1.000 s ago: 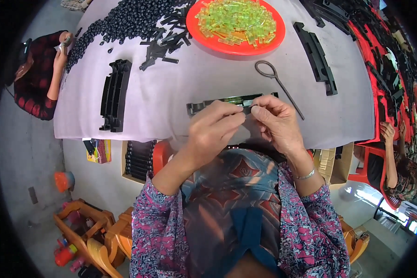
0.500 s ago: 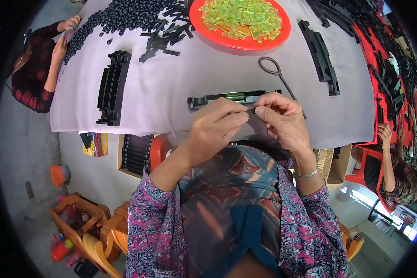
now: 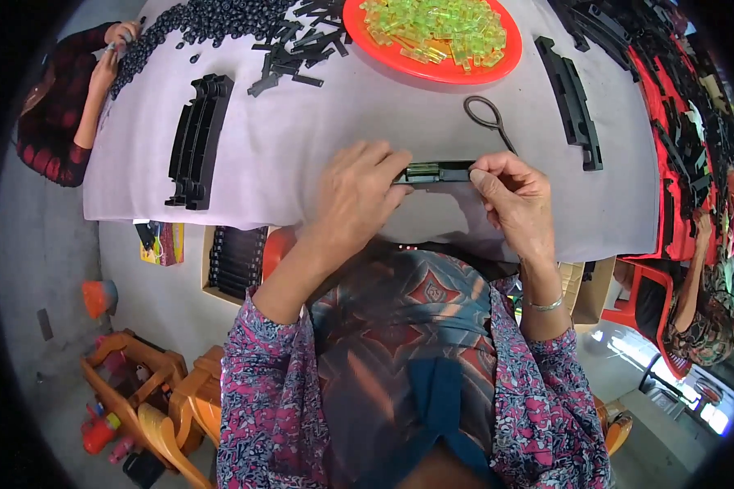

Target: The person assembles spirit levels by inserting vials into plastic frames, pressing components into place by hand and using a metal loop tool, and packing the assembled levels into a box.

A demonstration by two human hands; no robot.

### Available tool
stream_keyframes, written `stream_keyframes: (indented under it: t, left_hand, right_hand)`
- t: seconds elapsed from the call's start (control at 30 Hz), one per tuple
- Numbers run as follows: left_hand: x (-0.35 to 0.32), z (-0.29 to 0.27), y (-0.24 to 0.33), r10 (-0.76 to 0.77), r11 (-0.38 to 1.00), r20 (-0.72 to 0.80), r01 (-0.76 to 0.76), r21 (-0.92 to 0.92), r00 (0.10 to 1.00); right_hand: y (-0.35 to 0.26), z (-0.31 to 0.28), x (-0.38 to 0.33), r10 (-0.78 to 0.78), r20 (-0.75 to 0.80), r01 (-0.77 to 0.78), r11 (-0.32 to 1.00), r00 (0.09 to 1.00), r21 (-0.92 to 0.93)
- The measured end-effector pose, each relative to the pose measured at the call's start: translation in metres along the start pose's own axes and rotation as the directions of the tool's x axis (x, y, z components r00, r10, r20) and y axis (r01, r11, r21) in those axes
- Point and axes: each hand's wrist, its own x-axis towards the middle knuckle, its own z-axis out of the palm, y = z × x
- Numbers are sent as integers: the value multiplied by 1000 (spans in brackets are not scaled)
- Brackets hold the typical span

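Note:
Near the table's front edge lies a long black plastic housing (image 3: 453, 174) with a clear green-yellow piece (image 3: 422, 170) set in its middle. My left hand (image 3: 357, 194) closes round the housing's left end, thumb at the near side, fingers over the top. Pinched together at its right end are the thumb and forefinger of my right hand (image 3: 515, 204); any small part between them is hidden. Just beyond that hand lies a dark metal tool with a loop handle (image 3: 484, 112), its lower end covered by my fingers.
Beyond stands a red plate (image 3: 465, 77) of clear green-yellow pieces, with black strips (image 3: 302, 57) and small round black parts (image 3: 220, 20) to its left. Black housings lie at left (image 3: 197, 143) and right (image 3: 571, 102). People sit at both sides.
My hands have moved apart from their pinch together in front of the housing. The left now grips its left end; the right has moved to its right end.

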Motion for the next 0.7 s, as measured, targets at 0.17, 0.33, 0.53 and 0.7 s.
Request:
stream_keyframes:
  t: [0.17,0.33,0.53,0.7]
  left_hand:
    - [4,1,17,36,997,62,-32,-67,997]
    - [3,3,14,53,997,58,-49,-64,997]
    - [1,0,10,45,994,45,-41,-105,998]
    - [0,-2,9,4,993,105,9,-121,994]
  right_hand:
    - [0,3,0,-60,-9,59,993,998,-98]
    - [-3,8,-3,-109,25,110,918,994,-380]
    - [-6,7,-2,-117,60,132,886,991,-444]
    - [-4,4,0,-164,121,199,901,979,-386]
